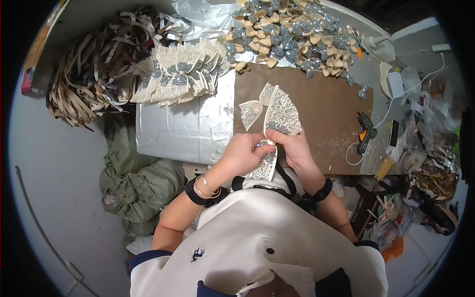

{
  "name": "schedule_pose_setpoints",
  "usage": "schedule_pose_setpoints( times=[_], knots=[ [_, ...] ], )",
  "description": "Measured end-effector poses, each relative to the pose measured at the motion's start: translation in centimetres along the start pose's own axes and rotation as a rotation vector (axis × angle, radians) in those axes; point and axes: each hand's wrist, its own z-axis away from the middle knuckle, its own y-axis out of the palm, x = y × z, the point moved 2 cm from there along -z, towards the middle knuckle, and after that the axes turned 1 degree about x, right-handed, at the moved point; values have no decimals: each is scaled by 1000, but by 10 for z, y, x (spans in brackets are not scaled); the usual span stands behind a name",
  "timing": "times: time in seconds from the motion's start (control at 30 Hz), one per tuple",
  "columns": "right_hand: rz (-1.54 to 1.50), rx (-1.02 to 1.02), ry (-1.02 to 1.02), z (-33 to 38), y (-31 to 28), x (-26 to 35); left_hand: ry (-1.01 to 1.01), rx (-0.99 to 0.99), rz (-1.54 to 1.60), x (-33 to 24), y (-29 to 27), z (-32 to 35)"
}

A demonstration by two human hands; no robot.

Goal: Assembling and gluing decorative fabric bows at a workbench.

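Note:
Both hands hold a cream lace bow (283, 110) close to my body, over the front edge of the table. Its patterned upper wing fans out above my fingers and its lower wing hangs below them; grey glitter shows near the middle. My left hand (243, 152) is closed, its fingertips pinching the bow's centre. My right hand (296, 148) grips the bow from the right, thumb on top at the base of the upper wing. On the brown board (326, 119) just beyond lie a small lace piece (251, 114) and another small lace piece (267, 94).
Lace bows (180, 74) stand stacked at the far left, beside a heap of ribbon strips (94, 74). Small grey glitter bows (297, 42) are piled at the back. A black glue gun (365, 132) with a white cord lies at the right. Green sacks (143, 193) sit below left.

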Motion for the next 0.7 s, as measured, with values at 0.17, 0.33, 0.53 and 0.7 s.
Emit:
schedule_pose_setpoints(
  times=[0.17, 0.33, 0.53, 0.7],
  knots=[
    [-225, 33, 227, -16, 6, -10, 59, -85, 6, 1, -13, 5],
    [-217, 68, 301, -54, 8, -26, 89, -173, -90, 22, -21, -7],
    [-50, 142, 434, -112, 42, -24, 168, -288, -181, 55, -58, -34],
    [-166, 272, 358, -171, 49, -31, -5, -270, -82, 85, -114, -65]
  ],
)
